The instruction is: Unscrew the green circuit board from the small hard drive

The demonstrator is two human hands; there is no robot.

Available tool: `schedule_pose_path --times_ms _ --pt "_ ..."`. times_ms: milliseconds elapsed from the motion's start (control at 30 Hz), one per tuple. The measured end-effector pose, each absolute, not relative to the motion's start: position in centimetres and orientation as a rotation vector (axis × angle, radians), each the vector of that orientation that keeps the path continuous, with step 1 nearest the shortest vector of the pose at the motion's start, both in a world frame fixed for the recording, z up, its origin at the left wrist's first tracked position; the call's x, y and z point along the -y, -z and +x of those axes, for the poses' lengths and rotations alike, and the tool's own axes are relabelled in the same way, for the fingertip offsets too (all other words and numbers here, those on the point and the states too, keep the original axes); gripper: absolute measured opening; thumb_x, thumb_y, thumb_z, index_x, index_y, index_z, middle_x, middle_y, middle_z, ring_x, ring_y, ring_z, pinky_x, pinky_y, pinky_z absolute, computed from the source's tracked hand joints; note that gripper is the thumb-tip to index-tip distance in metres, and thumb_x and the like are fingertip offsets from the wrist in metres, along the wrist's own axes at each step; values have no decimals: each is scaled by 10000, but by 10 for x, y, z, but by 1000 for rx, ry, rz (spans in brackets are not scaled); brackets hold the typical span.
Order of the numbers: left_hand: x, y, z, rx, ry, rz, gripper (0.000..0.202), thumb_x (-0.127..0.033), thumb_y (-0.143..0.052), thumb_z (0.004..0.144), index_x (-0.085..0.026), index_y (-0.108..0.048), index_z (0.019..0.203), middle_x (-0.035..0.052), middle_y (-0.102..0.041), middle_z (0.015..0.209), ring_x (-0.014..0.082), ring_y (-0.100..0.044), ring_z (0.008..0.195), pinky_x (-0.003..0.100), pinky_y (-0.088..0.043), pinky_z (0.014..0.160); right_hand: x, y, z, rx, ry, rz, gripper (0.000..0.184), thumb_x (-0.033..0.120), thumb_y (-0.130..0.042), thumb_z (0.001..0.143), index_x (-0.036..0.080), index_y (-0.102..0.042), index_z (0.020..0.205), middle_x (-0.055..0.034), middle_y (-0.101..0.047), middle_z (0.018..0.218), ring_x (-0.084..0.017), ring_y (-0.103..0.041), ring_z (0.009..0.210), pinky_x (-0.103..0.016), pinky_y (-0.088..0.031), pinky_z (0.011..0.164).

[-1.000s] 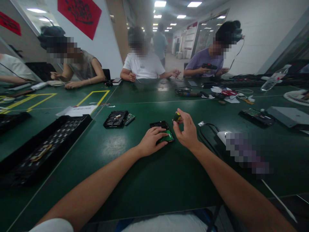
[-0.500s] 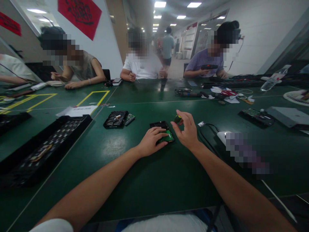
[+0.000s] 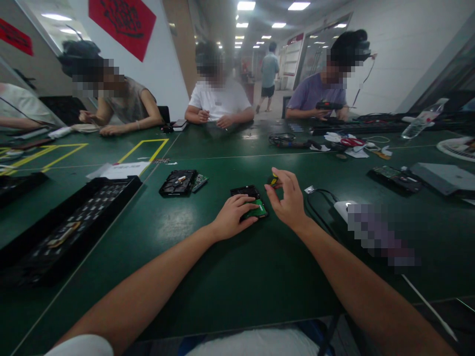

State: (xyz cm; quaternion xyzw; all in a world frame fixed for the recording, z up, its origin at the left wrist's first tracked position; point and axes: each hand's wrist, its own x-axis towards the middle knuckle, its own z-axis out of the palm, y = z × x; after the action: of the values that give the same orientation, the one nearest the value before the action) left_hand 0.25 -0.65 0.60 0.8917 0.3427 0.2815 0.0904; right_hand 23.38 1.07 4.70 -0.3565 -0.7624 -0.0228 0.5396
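A black hard drive (image 3: pixel 262 209) with a green circuit board lies on the table in front of me. My left hand (image 3: pixel 234 213) holds it down, fingers across its top and thumb along the near edge. Just to the right, my right hand (image 3: pixel 287 198) is closed round the short yellow-and-black handle of a screwdriver (image 3: pixel 273 181), held upright over the drive's right side. Its tip cannot be made out. Farther left sits another opened hard drive (image 3: pixel 178 183), with a loose circuit board (image 3: pixel 199 183) leaning beside it.
A long black tray (image 3: pixel 122 190) stands at left. To the right lie a white power bank-like device (image 3: pixel 340 209) with a cable, another drive (image 3: pixel 397 179) and a grey metal box (image 3: pixel 441 179). Cables, scraps and a plastic bottle (image 3: pixel 423 121) are farther back. Several people sit opposite.
My right hand has turned the screwdriver handle slightly, its fingers shifting a little. My left hand stays on the drive. Across the table, a person in white has lowered one hand.
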Motion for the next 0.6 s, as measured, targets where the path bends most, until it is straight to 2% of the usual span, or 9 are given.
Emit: schedule_pose_path --times_ms 133,300,467,600 --pt "6 -6 2 -1016 -840 2648 409 -428 -679 970 -285 -649 1352 93 -630 1428 333 -520 1380 587 -425 1153 -10 -47 233 1830 43 -844 615 219 -557 991 322 -377 1570 -132 -547 1396 -271 -631 1165 -478 -653 905" --pt "6 -7 3 -1011 -845 2640 398 -414 -682 967 -298 -652 1347 85 -633 1426 336 -518 1385 593 -427 1151 -9 -48 233 1817 53 -870 585 257 -594 983 341 -420 1536 -110 -574 1316 -247 -636 1057 -446 -660 827" --pt "6 -6 2 -1005 -850 2638 405 -420 -680 969 -302 -647 1355 86 -626 1435 335 -519 1383 597 -426 1150 -9 -49 232 1828 44 -847 600 237 -544 997 319 -374 1566 -132 -550 1389 -268 -624 1140 -471 -651 892" --pt "6 -5 2 -1007 -844 2650 401 -421 -675 974 -294 -647 1354 83 -625 1440 333 -515 1388 588 -422 1157 -9 -48 232 1808 66 -865 586 262 -613 976 322 -421 1526 -121 -567 1312 -249 -638 1036 -436 -660 788"
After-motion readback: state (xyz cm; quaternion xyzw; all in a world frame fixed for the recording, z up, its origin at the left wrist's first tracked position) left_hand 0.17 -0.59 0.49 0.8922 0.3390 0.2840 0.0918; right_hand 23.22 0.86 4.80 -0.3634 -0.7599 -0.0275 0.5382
